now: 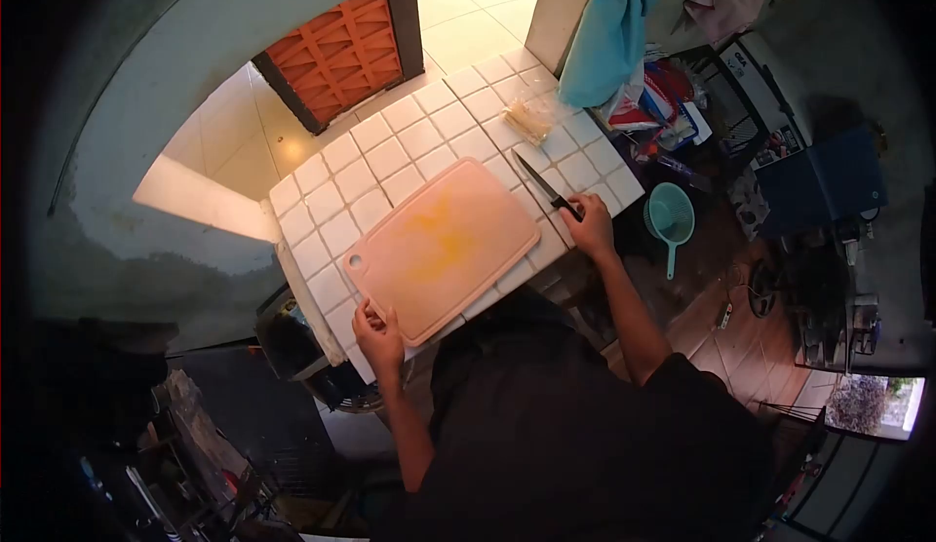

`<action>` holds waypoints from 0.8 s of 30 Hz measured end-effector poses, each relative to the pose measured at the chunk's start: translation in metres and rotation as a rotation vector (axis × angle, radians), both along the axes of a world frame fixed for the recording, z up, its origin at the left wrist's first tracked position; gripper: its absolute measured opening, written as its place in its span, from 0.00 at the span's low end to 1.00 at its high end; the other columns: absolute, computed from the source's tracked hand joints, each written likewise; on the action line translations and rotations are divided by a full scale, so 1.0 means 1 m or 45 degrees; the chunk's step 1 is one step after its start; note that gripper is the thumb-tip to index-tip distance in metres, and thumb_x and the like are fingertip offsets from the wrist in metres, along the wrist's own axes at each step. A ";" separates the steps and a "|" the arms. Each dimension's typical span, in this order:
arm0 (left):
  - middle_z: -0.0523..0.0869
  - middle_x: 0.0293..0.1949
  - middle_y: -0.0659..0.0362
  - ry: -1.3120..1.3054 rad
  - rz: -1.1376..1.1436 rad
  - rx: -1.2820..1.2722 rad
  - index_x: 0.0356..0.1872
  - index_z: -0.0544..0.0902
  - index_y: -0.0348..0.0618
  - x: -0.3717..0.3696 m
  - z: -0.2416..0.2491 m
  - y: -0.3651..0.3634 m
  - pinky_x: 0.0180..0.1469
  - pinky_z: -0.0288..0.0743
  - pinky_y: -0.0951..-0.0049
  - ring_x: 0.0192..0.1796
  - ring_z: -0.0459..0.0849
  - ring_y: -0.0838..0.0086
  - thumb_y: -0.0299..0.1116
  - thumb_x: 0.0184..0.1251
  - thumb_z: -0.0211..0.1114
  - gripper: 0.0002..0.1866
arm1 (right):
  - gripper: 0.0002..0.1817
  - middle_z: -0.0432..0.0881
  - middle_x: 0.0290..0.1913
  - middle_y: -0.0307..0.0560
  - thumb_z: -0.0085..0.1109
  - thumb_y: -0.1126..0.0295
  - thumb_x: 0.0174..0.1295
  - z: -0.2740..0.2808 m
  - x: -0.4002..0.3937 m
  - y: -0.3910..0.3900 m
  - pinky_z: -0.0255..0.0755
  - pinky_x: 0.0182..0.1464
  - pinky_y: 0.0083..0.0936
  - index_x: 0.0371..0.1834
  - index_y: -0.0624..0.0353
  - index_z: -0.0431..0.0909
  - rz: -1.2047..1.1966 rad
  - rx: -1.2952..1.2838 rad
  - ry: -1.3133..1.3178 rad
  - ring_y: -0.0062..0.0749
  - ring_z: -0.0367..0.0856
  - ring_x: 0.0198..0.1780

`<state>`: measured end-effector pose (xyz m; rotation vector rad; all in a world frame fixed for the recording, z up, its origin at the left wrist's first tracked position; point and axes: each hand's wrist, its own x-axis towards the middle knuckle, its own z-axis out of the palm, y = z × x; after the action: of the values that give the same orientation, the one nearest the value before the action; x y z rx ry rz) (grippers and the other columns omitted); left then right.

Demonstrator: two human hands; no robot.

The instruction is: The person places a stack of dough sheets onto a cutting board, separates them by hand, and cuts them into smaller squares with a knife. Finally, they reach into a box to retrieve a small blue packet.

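A pink cutting board [444, 303] with yellow stains across its middle lies at a slant on the white tiled counter. My left hand [378, 339] is at the board's near left corner, its fingers loosely bent and the thumb apart from them, by the board's edge. To the right of the board, my right hand [591, 225] has its fingers around the black handle of a kitchen knife [542, 180]. The dark blade points away from me, over the tiles. Part of the handle is hidden by my fingers.
A clear plastic bag with pale contents [527, 122] sits on the tiled counter [366, 167] near its far right. A turquoise cloth [609, 35] hangs beyond it. Right of the counter are a turquoise strainer [670, 212], a stove [756, 94] and assorted packets.
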<state>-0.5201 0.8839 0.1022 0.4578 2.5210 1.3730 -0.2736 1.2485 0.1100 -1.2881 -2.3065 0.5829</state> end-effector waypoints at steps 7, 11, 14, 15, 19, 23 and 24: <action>0.86 0.44 0.56 0.045 0.412 0.051 0.53 0.83 0.36 -0.011 0.025 0.005 0.44 0.75 0.73 0.40 0.80 0.75 0.31 0.71 0.69 0.14 | 0.16 0.78 0.33 0.36 0.70 0.59 0.66 -0.030 -0.088 0.139 0.73 0.38 0.23 0.43 0.62 0.83 -0.301 -0.565 0.675 0.21 0.76 0.34; 0.87 0.44 0.57 -0.093 0.440 0.313 0.51 0.84 0.36 -0.010 0.014 0.036 0.46 0.75 0.73 0.42 0.81 0.75 0.32 0.73 0.66 0.12 | 0.17 0.81 0.32 0.39 0.69 0.59 0.67 -0.025 -0.120 0.167 0.71 0.37 0.25 0.37 0.65 0.78 -0.327 -0.815 0.645 0.22 0.76 0.33; 0.87 0.43 0.58 -0.431 0.412 0.455 0.52 0.83 0.37 0.002 0.055 0.102 0.40 0.74 0.78 0.40 0.82 0.78 0.32 0.76 0.62 0.11 | 0.14 0.80 0.31 0.38 0.64 0.63 0.71 -0.016 -0.136 0.146 0.69 0.35 0.22 0.35 0.63 0.77 -0.041 -0.553 0.803 0.19 0.73 0.32; 0.87 0.42 0.58 -0.485 0.290 0.582 0.52 0.82 0.38 0.004 0.052 0.121 0.36 0.73 0.81 0.39 0.82 0.80 0.33 0.79 0.59 0.11 | 0.11 0.81 0.32 0.38 0.61 0.66 0.73 -0.003 -0.136 0.131 0.68 0.35 0.21 0.35 0.62 0.78 0.160 -0.472 0.888 0.17 0.72 0.32; 0.88 0.46 0.54 -0.852 -0.014 0.652 0.56 0.81 0.37 0.018 0.054 0.204 0.43 0.79 0.77 0.47 0.87 0.73 0.41 0.82 0.56 0.17 | 0.08 0.84 0.36 0.38 0.56 0.69 0.76 0.042 -0.137 0.077 0.71 0.39 0.20 0.39 0.61 0.79 0.305 -0.709 0.928 0.15 0.75 0.35; 0.89 0.45 0.53 -0.837 0.065 0.842 0.54 0.82 0.35 0.035 0.057 0.232 0.39 0.83 0.75 0.44 0.90 0.71 0.41 0.82 0.58 0.18 | 0.09 0.86 0.45 0.43 0.54 0.68 0.78 0.074 -0.139 0.010 0.79 0.50 0.23 0.50 0.62 0.79 0.353 -1.365 1.207 0.21 0.84 0.46; 0.90 0.42 0.54 -0.811 0.125 0.922 0.52 0.84 0.34 0.034 0.061 0.230 0.37 0.84 0.75 0.40 0.90 0.72 0.40 0.82 0.58 0.17 | 0.10 0.86 0.48 0.44 0.54 0.68 0.78 0.080 -0.138 -0.002 0.80 0.53 0.25 0.53 0.63 0.79 0.366 -1.466 1.217 0.23 0.85 0.47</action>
<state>-0.4863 1.1137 0.1628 -0.0138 1.5207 2.0489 -0.4114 1.2463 0.1900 -0.6807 -1.2527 2.2248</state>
